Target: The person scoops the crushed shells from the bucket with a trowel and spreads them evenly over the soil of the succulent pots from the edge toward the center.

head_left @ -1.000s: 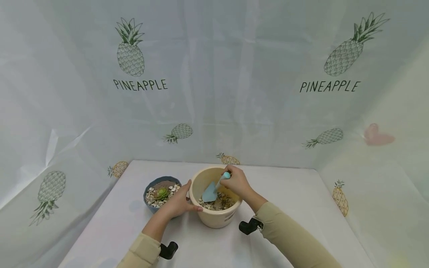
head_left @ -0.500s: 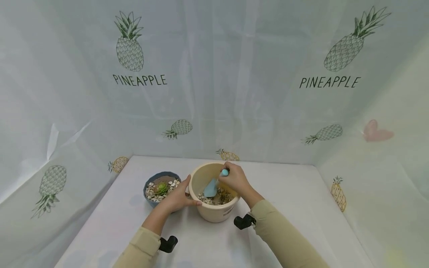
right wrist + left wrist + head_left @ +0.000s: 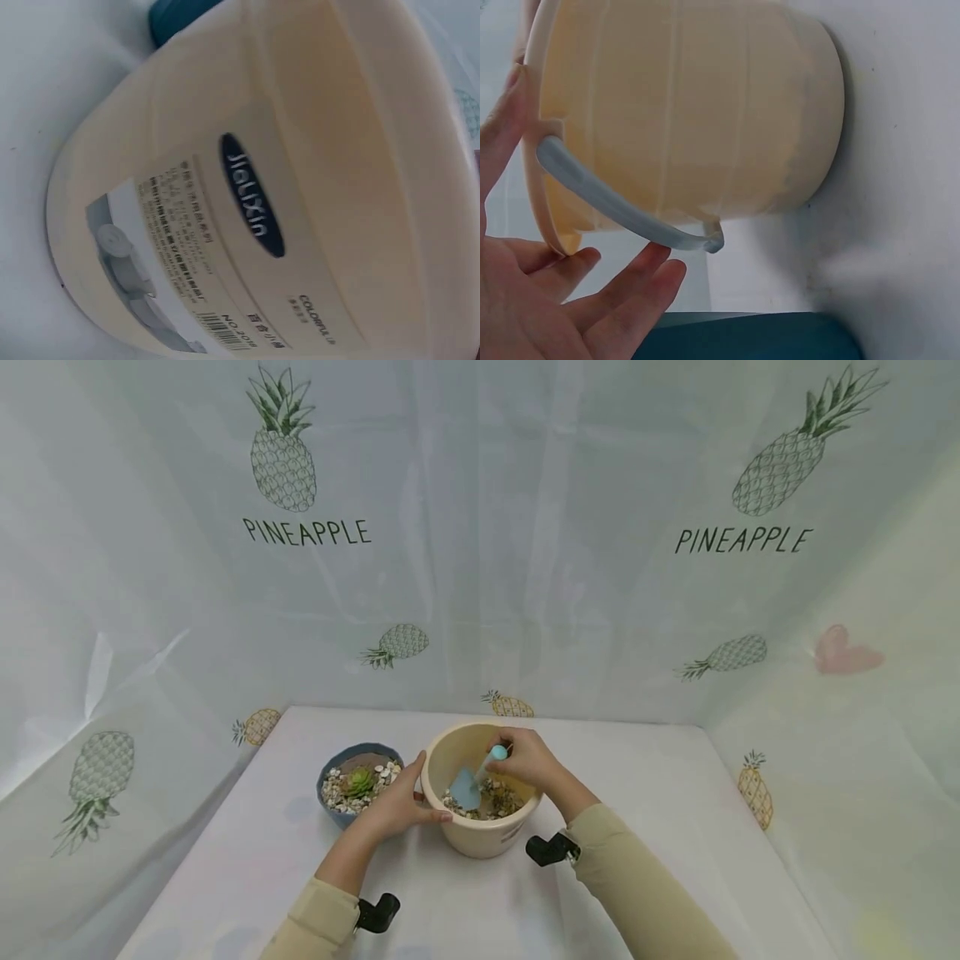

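Observation:
My left hand grips the rim of a cream plastic bucket, its thumb over the near left side. In the left wrist view the fingers spread beside the bucket's grey carry handle. With my right hand I hold a small light-blue toy shovel by its handle, reaching in over the bucket's right side. The blade points down into the bucket, against small stones and gravel on the bottom. The right wrist view shows only the bucket's labelled wall; the right hand is out of sight there.
Left of the bucket, close by my left hand, stands a blue bowl with pale pebbles and a green succulent. Everything stands on a white-covered table. A pineapple-print curtain rises behind it and along both sides.
The shovel's blade has gone lower and slightly left among the stones, and its handle has tilted. My left hand keeps its place on the rim. The head view has tipped down a little.

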A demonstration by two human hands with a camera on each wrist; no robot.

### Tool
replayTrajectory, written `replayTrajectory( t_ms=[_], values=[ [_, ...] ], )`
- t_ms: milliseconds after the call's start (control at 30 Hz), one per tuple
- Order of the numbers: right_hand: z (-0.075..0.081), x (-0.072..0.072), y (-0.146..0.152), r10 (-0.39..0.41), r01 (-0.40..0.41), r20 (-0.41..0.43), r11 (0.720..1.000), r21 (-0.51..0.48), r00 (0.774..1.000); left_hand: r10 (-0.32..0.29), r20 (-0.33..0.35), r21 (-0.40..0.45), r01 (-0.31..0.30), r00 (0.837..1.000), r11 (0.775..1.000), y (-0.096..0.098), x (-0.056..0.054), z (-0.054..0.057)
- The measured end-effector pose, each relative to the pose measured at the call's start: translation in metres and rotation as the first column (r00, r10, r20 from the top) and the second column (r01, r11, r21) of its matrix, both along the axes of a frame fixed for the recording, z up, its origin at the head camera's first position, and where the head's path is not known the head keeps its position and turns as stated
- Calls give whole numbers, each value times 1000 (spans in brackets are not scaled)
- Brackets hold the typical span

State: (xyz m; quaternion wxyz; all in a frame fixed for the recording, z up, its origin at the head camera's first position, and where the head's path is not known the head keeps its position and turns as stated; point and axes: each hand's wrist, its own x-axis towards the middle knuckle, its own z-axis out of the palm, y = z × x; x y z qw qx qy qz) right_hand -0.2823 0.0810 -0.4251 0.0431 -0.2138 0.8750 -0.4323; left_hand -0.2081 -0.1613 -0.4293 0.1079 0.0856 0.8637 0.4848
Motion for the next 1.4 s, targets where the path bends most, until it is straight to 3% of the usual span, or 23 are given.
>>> replayTrajectory(
  t_ms=[233, 600, 933, 1200, 1400],
  values=[
    [2, 7, 6, 96, -96, -30, 995, 20, 995, 0, -8, 19, 1, 1000, 1000, 0, 7, -4],
    [12, -2, 9, 188, -186, -17, 980, 67, 982, 12, -11, 26, -12, 1000, 1000, -2, 4, 0],
    [14, -9, 11, 277, -281, 54, 957, 69, 959, -2, -21, 51, 3, 1000, 999, -3, 1, -4],
    [11, -10, 13, 300, -304, 161, 953, -2, 940, -7, -17, 46, 8, 1000, 999, -2, 3, -9],
    [14, -14, 16, 285, -283, 203, 958, -44, 937, 10, -17, 41, -9, 1000, 999, 1, 0, -6]
  ],
)
